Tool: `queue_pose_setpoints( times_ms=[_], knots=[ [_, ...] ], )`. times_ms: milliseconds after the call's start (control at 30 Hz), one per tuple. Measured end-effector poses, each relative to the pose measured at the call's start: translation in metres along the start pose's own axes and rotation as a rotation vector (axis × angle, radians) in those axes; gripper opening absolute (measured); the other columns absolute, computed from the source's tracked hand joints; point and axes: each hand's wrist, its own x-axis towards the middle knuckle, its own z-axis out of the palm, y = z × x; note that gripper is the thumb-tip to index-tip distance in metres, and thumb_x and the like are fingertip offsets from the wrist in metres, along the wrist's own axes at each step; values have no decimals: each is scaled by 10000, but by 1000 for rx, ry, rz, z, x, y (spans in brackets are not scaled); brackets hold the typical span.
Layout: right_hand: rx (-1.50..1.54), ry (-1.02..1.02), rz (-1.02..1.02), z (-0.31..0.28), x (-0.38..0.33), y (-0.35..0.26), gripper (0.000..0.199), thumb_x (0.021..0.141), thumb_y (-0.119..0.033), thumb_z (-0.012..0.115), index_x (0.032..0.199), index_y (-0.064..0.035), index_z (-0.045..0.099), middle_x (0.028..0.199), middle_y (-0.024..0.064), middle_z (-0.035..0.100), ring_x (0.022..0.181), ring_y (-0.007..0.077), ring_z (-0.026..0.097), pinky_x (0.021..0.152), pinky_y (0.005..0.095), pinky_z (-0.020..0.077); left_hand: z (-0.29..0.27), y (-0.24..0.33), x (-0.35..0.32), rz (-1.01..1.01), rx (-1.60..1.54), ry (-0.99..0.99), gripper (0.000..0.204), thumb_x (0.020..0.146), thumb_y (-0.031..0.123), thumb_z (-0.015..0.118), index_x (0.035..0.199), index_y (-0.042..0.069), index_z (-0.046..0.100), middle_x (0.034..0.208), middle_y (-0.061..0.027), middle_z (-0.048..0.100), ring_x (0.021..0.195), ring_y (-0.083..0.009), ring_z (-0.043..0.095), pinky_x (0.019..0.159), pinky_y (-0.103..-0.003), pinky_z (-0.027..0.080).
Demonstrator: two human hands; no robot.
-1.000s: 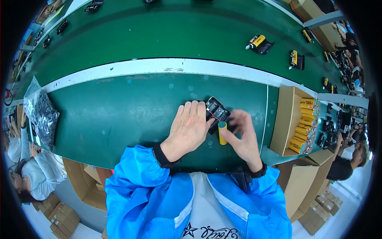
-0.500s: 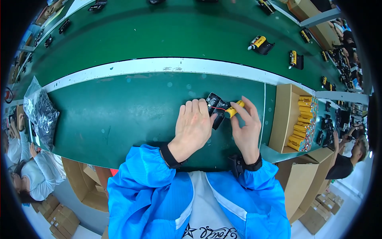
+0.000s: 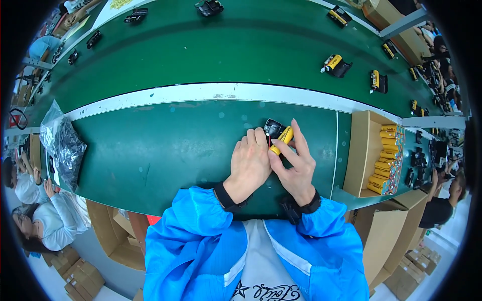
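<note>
My left hand (image 3: 251, 159) is closed around the near left side of a black plastic housing (image 3: 274, 126), which shows beyond my fingertips. A yellow cylindrical battery pack (image 3: 283, 140) lies tilted over the housing, pinched by the thumb and fingers of my right hand (image 3: 296, 168). Part of a red wire shows between the battery pack and the housing. My left fingers hide much of the housing's near part, and both hands are close together.
An open cardboard box (image 3: 359, 155) with several yellow battery packs (image 3: 385, 163) stands at the right. A clear bag of black parts (image 3: 64, 145) lies at the left. Beyond a white rail (image 3: 201, 91), housings with batteries (image 3: 335, 65) sit on the green belt (image 3: 241, 50). Co-workers sit at both sides.
My right hand has moved left, bringing the battery pack from beside the housing onto it and turning it more upright. The view has shifted slightly.
</note>
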Motion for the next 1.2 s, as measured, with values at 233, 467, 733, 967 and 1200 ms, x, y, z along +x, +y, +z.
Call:
queue_pose_setpoints(
  times_ms=[233,467,733,967,1200],
  knots=[
    [-82,-180,21,7,3,-14,285,733,-37,765,1013,-75,736,1449,292,395,1224,458,472,969,481,475,-33,-25,-7,47,-358,-110,501,820,14,673,1285,-29,492,1124,-188,555,885,-406,653,722,-452,564],
    [-158,-195,118,16,13,-27,326,709,-35,770,1028,-77,718,1438,270,397,1218,456,459,971,491,466,-38,-33,-14,128,-462,-9,407,845,3,656,1236,84,581,1200,-142,559,855,-385,679,703,-445,581],
    [77,-4,34,28,5,-7,464,680,-43,816,1129,-64,703,1472,231,411,1198,362,508,892,403,530,-35,-42,-16,195,-290,1,366,821,-11,641,1183,36,613,1211,-144,551,882,-345,675,704,-422,579],
    [-113,-116,-80,25,11,-11,476,712,-81,822,1169,-72,690,1512,237,361,1190,388,484,928,417,501,-51,-43,-8,259,-119,-84,375,804,-19,628,1178,7,619,1212,-140,547,895,-317,666,702,-396,575],
    [-129,-180,-42,24,14,-21,462,730,-80,807,1177,-86,692,1509,227,363,1190,405,461,931,417,488,-45,-55,-10,306,-260,57,382,779,-24,666,1157,21,633,1137,-110,578,859,-293,669,686,-388,574]
  ],
)
